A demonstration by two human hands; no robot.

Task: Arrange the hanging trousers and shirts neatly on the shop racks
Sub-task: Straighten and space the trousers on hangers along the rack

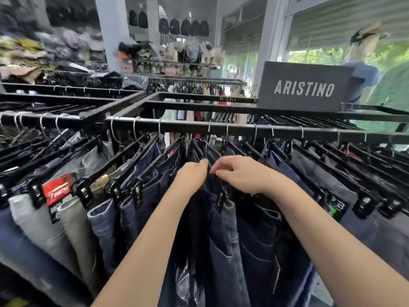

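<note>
Trousers (141,173) are hung by clip hangers (83,191) in a packed row under the rail (243,129). The left grip (194,173) is laid flat, fingers straight, against a dark pair (204,213). The right grip (238,173) is pinched on that pair's top edge.

Bright daylight enters through the right-hand windows (327,36); edges bow outward, background shelves (44,52) are blurred.
</note>
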